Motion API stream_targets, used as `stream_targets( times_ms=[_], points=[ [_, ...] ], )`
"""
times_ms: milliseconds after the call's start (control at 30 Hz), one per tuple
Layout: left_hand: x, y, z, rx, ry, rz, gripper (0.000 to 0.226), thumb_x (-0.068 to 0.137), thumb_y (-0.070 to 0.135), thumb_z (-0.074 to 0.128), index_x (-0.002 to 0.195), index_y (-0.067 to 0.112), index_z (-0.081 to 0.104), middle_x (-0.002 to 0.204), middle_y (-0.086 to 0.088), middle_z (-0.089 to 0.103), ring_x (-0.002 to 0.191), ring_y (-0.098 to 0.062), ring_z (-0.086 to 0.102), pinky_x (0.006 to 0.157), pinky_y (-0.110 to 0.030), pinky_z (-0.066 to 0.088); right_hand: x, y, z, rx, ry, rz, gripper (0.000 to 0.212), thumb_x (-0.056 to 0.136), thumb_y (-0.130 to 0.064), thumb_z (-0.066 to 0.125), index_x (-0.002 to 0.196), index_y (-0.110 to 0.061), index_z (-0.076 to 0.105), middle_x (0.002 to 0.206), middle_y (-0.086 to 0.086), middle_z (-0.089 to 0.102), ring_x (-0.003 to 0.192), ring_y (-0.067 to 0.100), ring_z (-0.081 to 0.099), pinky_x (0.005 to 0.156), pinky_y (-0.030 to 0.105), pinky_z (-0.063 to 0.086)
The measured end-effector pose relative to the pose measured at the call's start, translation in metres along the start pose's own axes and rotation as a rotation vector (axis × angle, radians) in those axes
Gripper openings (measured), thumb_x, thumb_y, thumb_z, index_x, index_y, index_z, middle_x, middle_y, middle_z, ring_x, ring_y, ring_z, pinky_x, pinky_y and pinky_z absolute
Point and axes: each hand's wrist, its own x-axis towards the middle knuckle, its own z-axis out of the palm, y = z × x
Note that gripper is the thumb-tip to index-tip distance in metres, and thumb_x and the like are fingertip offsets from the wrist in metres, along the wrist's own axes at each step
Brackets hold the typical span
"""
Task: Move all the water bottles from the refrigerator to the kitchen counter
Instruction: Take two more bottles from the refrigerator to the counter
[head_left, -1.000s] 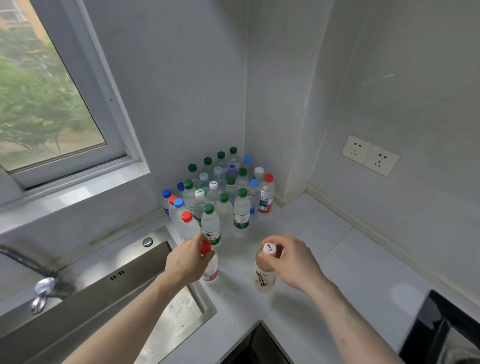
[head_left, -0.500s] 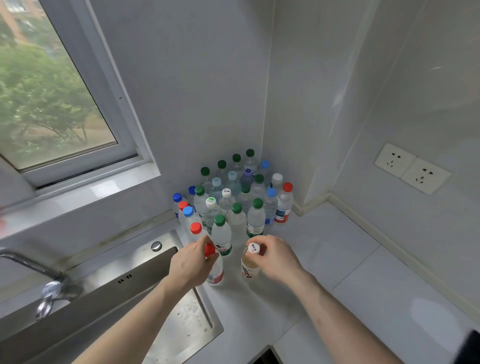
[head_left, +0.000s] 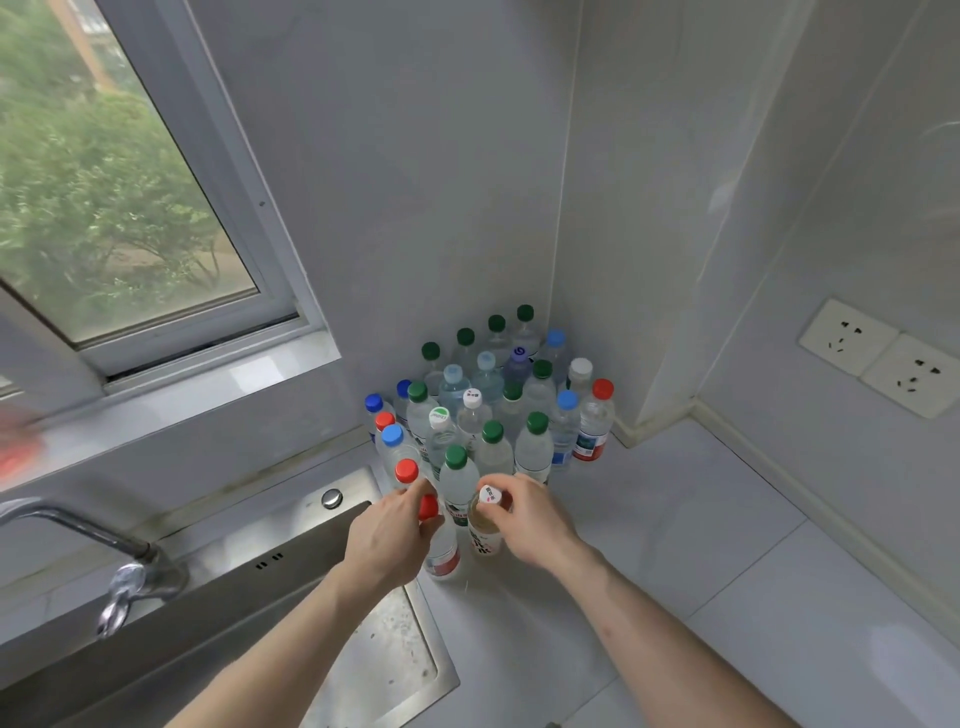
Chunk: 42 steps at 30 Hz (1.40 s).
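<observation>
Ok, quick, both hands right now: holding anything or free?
Left hand: grips the neck of the red-capped bottle standing on the counter.
Right hand: pinches the top of the white-capped bottle.

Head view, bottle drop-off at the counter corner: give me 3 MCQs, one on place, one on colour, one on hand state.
1. Where does the bottle cluster stand?
A. in the sink
B. in the counter corner by the walls
C. on the window sill

2. What colour is the cap on the bottle in the left hand?
A. red
B. green
C. blue

3. What is the right hand doing?
A. hanging idle
B. pressing flat on the counter
C. gripping the white-capped bottle near its top

Key: 1 B, the bottles fill the corner beside the sink; 2 A, the red cap shows between the fingers; 3 C, fingers curl around the neck.
</observation>
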Motion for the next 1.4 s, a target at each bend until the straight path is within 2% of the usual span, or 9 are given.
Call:
stream_targets(
  times_ms=[133,267,400,567,733,800,933,1100,1400],
  points=[
    [0.0,0.001,0.001,-0.001,-0.006,-0.008,0.026,0.102,0.048,0.055,0.12,0.032,0.045,0.117,0.007,0.066,0.089,-0.017,0.063,0.076,-0.029,0.058,0.004,-0.003,0.006,0.022,0.004,-0.016,0.03,0.102,-0.038,0.061,0.132,-0.036,0.063,0.118,-0.004,0.061,0.108,0.019,0.06,0.083,0.027,0.046],
    [-0.001,0.005,-0.003,0.015,0.003,-0.002,0.026,0.102,0.049,0.054,0.12,0.032,0.046,0.117,0.007,0.066,0.084,-0.014,0.055,0.069,-0.026,0.049,0.004,-0.004,0.007,0.066,0.011,0.0,0.033,0.098,-0.039,0.066,0.131,-0.037,0.062,0.125,-0.007,0.065,0.11,0.015,0.061,0.093,0.033,0.054],
    [-0.001,0.007,-0.008,0.049,-0.004,-0.003,0.029,0.101,0.053,0.054,0.12,0.032,0.047,0.115,0.008,0.067,0.085,-0.015,0.058,0.068,-0.026,0.047,-0.001,-0.002,0.001,0.065,-0.025,0.045,0.055,0.098,-0.04,0.067,0.149,-0.039,0.046,0.13,-0.007,0.064,0.118,0.017,0.06,0.096,0.032,0.049],
    [-0.005,0.0,-0.013,0.088,-0.04,-0.006,0.044,0.099,0.058,0.054,0.133,0.032,0.044,0.121,0.007,0.065,0.093,-0.017,0.066,0.069,-0.027,0.058,-0.019,0.004,-0.002,0.094,-0.003,0.092,0.065,0.097,-0.037,0.067,0.155,-0.04,0.037,0.118,-0.012,0.061,0.109,0.012,0.055,0.096,0.032,0.046],
    [-0.02,-0.008,-0.021,0.052,0.025,0.056,0.042,0.098,0.052,0.059,0.133,0.031,0.048,0.126,0.004,0.06,0.096,-0.019,0.061,0.063,-0.026,0.052,-0.055,0.004,0.001,0.153,0.07,0.118,0.063,0.094,-0.045,0.067,0.149,-0.049,0.037,0.116,-0.019,0.058,0.093,0.01,0.055,0.095,0.032,0.049],
    [-0.026,-0.013,-0.026,0.003,0.088,0.123,0.04,0.096,0.046,0.065,0.13,0.03,0.051,0.127,0.002,0.059,0.103,-0.022,0.06,0.068,-0.03,0.052,-0.071,0.002,0.003,0.155,0.088,0.134,0.061,0.095,-0.042,0.067,0.147,-0.052,0.037,0.116,-0.022,0.057,0.09,0.01,0.058,0.094,0.034,0.052],
    [-0.046,-0.023,-0.025,-0.092,0.077,0.269,0.042,0.093,0.035,0.072,0.131,0.027,0.056,0.13,0.001,0.059,0.108,-0.026,0.058,0.087,-0.037,0.052,-0.111,-0.005,0.016,0.163,0.153,0.196,0.061,0.095,-0.039,0.066,0.147,-0.052,0.037,0.124,-0.023,0.055,0.084,0.006,0.066,0.09,0.034,0.056],
    [-0.068,-0.023,-0.02,-0.165,0.024,0.456,0.04,0.092,0.031,0.072,0.13,0.027,0.058,0.133,0.004,0.057,0.11,-0.027,0.057,0.093,-0.036,0.047,-0.158,-0.015,0.036,0.192,0.253,0.259,0.06,0.097,-0.035,0.067,0.148,-0.049,0.039,0.133,-0.023,0.054,0.104,0.0,0.065,0.097,0.03,0.053],
    [-0.103,0.005,-0.022,-0.214,-0.15,0.695,0.044,0.097,0.042,0.064,0.139,0.036,0.051,0.141,0.014,0.049,0.127,-0.016,0.05,0.105,-0.03,0.044,-0.263,-0.025,0.05,0.211,0.401,0.389,0.058,0.098,-0.039,0.064,0.147,-0.053,0.037,0.147,-0.03,0.045,0.13,-0.003,0.049,0.112,0.033,0.045]
  ],
)
